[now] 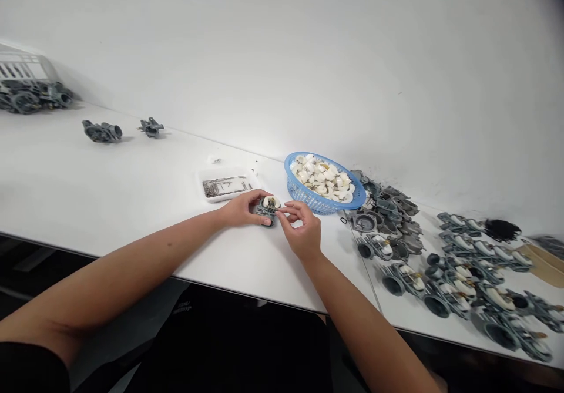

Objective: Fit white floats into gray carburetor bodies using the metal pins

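My left hand is closed around a grey metal carburetor body above the white table. A curved white float sits on top of that carburetor. My right hand comes in from the right, with thumb and forefinger pinched against the carburetor's near right side. Whatever those fingertips hold is too small to make out. Just behind my left hand lies a white tray with thin metal pins in it. Behind my right hand stands a blue basket heaped with white floats.
Grey bowl-shaped metal parts are piled right of the basket. Carburetors with white floats stand in rows at the right, near black rings. Two loose carburetor bodies and a white crate are at the left. A wall closes the back.
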Action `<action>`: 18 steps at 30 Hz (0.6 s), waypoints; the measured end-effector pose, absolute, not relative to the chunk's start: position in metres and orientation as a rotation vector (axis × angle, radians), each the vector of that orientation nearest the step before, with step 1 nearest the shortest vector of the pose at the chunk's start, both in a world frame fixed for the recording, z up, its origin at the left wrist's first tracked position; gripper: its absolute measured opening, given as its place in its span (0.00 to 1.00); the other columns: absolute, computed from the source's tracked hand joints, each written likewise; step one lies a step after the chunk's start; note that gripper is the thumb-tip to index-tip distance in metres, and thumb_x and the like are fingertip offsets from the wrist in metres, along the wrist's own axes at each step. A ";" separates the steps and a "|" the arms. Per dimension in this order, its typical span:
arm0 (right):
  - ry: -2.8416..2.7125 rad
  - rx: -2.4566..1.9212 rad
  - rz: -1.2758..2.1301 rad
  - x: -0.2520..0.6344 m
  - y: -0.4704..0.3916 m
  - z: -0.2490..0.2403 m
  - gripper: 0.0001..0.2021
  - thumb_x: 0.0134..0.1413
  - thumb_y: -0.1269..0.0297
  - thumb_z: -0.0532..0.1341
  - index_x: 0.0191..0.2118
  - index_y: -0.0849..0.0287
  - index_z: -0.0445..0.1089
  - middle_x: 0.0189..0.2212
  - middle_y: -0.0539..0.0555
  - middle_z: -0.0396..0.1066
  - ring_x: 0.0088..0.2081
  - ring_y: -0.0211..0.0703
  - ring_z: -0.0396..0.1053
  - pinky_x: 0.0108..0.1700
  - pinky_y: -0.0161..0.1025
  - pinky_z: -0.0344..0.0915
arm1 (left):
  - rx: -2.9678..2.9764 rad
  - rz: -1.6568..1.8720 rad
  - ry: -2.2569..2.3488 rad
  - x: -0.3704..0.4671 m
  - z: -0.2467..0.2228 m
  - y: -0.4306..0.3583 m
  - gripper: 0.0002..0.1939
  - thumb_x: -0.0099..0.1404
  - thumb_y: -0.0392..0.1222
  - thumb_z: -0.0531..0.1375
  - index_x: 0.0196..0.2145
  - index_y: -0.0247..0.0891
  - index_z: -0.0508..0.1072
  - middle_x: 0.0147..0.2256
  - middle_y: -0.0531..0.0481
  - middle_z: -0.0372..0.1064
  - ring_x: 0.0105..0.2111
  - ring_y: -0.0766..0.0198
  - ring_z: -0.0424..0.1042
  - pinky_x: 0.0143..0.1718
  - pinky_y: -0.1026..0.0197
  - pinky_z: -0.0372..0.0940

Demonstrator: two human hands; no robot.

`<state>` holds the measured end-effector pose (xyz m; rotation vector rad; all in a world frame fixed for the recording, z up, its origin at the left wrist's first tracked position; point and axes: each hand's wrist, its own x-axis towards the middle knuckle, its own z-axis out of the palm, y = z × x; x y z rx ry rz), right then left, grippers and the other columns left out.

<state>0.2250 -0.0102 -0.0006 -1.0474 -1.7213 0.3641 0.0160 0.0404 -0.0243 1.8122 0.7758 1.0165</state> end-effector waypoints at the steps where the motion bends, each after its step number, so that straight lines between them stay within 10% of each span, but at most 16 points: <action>1: -1.726 -1.038 0.362 0.225 -0.010 -0.001 0.10 0.55 0.63 0.67 0.43 0.54 0.69 0.35 0.51 0.80 0.27 0.41 0.75 0.37 0.40 0.73 | 1.802 1.017 0.763 0.016 -0.025 0.040 0.36 0.49 0.49 0.74 0.53 0.39 0.69 0.49 0.43 0.72 0.49 0.53 0.72 0.52 0.51 0.66; 18: -1.804 -1.042 0.247 0.227 -0.007 -0.006 0.07 0.59 0.60 0.62 0.41 0.55 0.71 0.38 0.51 0.79 0.31 0.40 0.76 0.39 0.39 0.72 | 1.813 1.025 0.826 0.017 -0.029 0.038 0.37 0.49 0.51 0.74 0.55 0.40 0.69 0.51 0.42 0.73 0.52 0.51 0.72 0.56 0.48 0.64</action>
